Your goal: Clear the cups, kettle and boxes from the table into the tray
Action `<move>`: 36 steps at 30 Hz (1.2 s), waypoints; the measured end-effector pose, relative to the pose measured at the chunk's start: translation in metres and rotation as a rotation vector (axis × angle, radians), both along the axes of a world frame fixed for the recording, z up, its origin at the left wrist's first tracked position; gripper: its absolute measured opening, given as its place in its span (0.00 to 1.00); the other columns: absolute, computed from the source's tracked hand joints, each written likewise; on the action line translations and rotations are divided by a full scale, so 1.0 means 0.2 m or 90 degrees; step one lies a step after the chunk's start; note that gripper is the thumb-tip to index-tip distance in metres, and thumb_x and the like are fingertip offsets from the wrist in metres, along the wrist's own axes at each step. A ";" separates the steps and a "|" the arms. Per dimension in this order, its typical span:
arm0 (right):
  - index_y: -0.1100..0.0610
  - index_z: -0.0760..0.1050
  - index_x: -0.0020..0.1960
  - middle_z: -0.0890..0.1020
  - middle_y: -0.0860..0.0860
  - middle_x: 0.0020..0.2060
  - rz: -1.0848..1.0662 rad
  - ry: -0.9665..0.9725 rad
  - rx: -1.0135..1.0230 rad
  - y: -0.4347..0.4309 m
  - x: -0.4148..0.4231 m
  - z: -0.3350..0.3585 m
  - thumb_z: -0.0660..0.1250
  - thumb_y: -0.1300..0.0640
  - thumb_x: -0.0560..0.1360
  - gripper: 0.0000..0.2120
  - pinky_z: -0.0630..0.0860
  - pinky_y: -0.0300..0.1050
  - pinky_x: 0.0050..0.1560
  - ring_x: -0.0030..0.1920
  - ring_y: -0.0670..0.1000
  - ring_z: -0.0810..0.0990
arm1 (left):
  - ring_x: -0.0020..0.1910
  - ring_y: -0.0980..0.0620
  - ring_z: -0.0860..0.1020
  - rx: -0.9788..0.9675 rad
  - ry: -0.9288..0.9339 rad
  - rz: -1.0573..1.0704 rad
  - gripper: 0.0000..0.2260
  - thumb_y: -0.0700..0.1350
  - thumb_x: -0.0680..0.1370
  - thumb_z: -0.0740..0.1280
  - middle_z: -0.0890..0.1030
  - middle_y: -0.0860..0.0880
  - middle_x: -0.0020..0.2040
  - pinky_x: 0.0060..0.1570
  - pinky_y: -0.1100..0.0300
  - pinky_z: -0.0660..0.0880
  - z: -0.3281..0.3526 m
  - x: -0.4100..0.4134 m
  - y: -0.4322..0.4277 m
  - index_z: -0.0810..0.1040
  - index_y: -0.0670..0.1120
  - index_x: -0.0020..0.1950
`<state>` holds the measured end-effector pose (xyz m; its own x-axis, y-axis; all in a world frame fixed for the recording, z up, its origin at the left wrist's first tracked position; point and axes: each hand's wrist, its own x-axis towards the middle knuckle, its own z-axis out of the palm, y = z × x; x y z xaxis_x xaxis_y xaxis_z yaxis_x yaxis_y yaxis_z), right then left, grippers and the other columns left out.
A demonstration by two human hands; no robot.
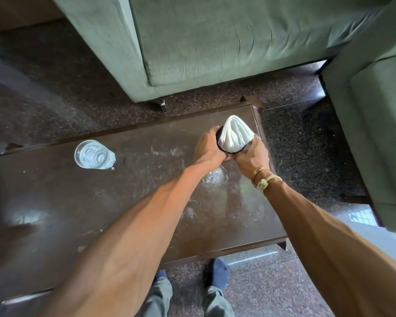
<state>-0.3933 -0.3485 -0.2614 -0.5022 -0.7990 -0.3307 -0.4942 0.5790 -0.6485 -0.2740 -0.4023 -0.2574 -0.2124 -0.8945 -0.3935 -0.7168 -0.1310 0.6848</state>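
Both my hands are out at the far right end of the table [101, 202], clamped on the dark napkin holder [219, 135]. My left hand [209, 145] curls round its left side, fingers wrapped over the rim. My right hand [252, 159] grips it from the near right, fingers bent round the wall, bracelets [263, 177] on that wrist. White folded napkins [236, 133] stand up out of the holder in a fan between my two hands. Whether the holder sits on the wood or is just clear of it, I cannot tell. Well apart, at the far left of the table, the glass [93, 155] stands upright with water in it, nobody touching it. A green sofa [215, 42] lies beyond the table's far edge, and a green armchair [375, 110] stands to the right.
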 end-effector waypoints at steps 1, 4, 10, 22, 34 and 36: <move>0.53 0.73 0.55 0.76 0.44 0.36 -0.001 0.003 -0.006 0.01 -0.01 0.00 0.73 0.62 0.66 0.18 0.70 0.42 0.41 0.40 0.52 0.76 | 0.58 0.49 0.79 0.001 0.006 -0.003 0.39 0.44 0.60 0.83 0.83 0.49 0.59 0.51 0.61 0.75 0.00 -0.01 0.01 0.73 0.50 0.69; 0.56 0.75 0.55 0.76 0.46 0.37 0.002 0.018 -0.013 0.03 -0.04 0.00 0.73 0.63 0.66 0.18 0.69 0.39 0.38 0.39 0.52 0.77 | 0.59 0.48 0.79 0.000 0.014 -0.010 0.39 0.44 0.61 0.83 0.82 0.49 0.59 0.54 0.60 0.76 -0.02 -0.05 0.03 0.73 0.50 0.70; 0.53 0.75 0.55 0.72 0.37 0.33 -0.019 -0.010 -0.020 0.06 -0.08 -0.04 0.75 0.63 0.65 0.20 0.62 0.24 0.28 0.37 0.47 0.76 | 0.60 0.48 0.78 0.008 0.011 -0.015 0.40 0.43 0.61 0.83 0.82 0.49 0.60 0.55 0.60 0.76 -0.07 -0.10 0.05 0.72 0.50 0.70; 0.54 0.77 0.57 0.79 0.44 0.40 -0.010 -0.015 -0.022 0.07 -0.08 -0.10 0.76 0.60 0.63 0.23 0.71 0.39 0.39 0.40 0.49 0.79 | 0.60 0.48 0.77 0.025 -0.027 -0.005 0.38 0.42 0.63 0.81 0.80 0.49 0.62 0.57 0.55 0.77 -0.09 -0.11 0.06 0.70 0.53 0.71; 0.57 0.77 0.56 0.76 0.42 0.35 0.018 0.016 -0.046 -0.21 -0.06 -0.13 0.74 0.61 0.65 0.20 0.66 0.32 0.30 0.36 0.48 0.75 | 0.59 0.50 0.79 -0.013 0.005 0.033 0.39 0.42 0.62 0.83 0.82 0.50 0.60 0.55 0.56 0.78 -0.06 -0.05 -0.17 0.72 0.51 0.70; 0.57 0.77 0.58 0.78 0.45 0.40 0.019 0.021 -0.038 -0.24 -0.05 -0.14 0.76 0.60 0.65 0.22 0.70 0.38 0.38 0.40 0.50 0.78 | 0.60 0.50 0.78 -0.008 0.003 0.024 0.39 0.41 0.62 0.82 0.82 0.49 0.61 0.58 0.54 0.78 -0.07 -0.04 -0.21 0.72 0.50 0.71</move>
